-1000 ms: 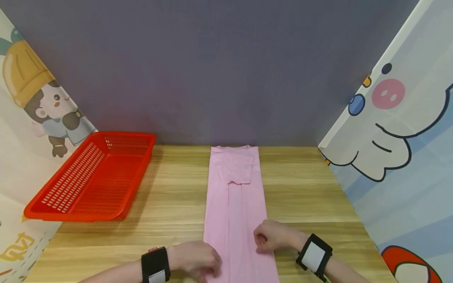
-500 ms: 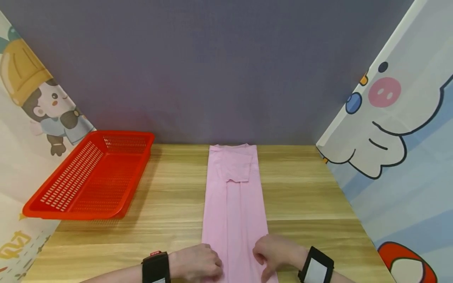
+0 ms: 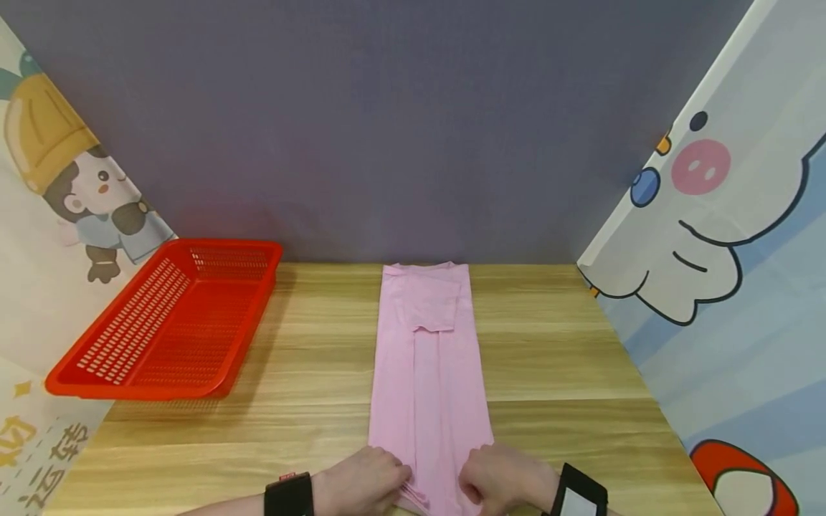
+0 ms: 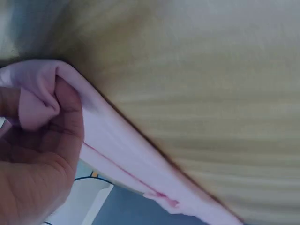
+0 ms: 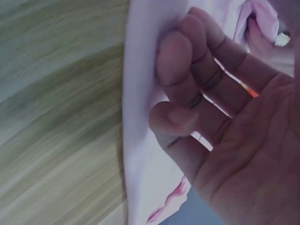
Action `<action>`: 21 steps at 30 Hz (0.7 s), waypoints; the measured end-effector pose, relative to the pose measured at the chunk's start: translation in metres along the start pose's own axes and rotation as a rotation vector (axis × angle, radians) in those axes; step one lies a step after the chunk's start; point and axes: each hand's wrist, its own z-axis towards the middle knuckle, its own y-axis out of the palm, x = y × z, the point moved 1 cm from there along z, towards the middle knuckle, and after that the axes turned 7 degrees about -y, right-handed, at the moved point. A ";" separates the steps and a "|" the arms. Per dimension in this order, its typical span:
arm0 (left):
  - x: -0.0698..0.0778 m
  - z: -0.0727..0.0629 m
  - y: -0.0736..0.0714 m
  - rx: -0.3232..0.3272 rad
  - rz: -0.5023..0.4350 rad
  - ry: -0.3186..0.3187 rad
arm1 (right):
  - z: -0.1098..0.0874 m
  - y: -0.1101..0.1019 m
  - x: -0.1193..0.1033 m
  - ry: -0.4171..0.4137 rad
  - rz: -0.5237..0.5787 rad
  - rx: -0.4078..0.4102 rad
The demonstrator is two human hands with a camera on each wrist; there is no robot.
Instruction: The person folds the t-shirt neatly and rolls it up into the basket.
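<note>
A pink garment (image 3: 427, 401), folded into a long narrow strip, lies lengthwise on the wooden table. A squarish flap (image 3: 434, 304) is folded down over its far end. At the near left corner, my left hand (image 3: 364, 480) pinches a bunched edge of the cloth, which curls up between finger and thumb in the left wrist view. My right hand (image 3: 506, 476) is at the near right edge, fingers bent. In the right wrist view its fingertips (image 5: 174, 58) lie against the cloth; the thumb is hidden, so I cannot tell whether it pinches the fabric.
A red plastic basket (image 3: 193, 322) with slotted walls sits at the left of the table (image 3: 555, 344). A grey panel (image 3: 426, 129) closes off the back. Cartoon-printed panels (image 3: 729, 236) stand along both sides.
Both hands have moved down toward the garment's near end. My left hand now pinches the near left corner and lifts it slightly; my right hand's fingers have drawn in.
</note>
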 end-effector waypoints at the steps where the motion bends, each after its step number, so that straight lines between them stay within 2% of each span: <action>1: 0.000 0.000 0.001 -0.009 -0.033 -0.035 | 0.000 0.001 -0.002 -0.002 -0.032 0.008; 4: 0.000 0.000 0.003 -0.053 -0.172 -0.138 | 0.002 0.005 -0.005 -0.003 -0.069 0.012; 7: -0.001 0.000 0.005 -0.096 -0.280 -0.187 | 0.004 0.008 -0.006 -0.032 -0.099 0.027; 9: -0.002 0.000 0.006 -0.122 -0.326 -0.194 | 0.003 0.007 -0.006 -0.033 -0.072 0.032; 13: -0.003 -0.001 0.006 -0.153 -0.330 -0.174 | 0.001 0.003 -0.004 0.020 0.016 0.008; 17: -0.004 -0.004 0.004 -0.162 -0.297 -0.152 | 0.000 -0.002 -0.001 0.116 0.195 -0.052; 21: -0.006 -0.007 0.001 -0.148 -0.276 -0.117 | -0.001 -0.004 0.001 0.200 0.385 -0.066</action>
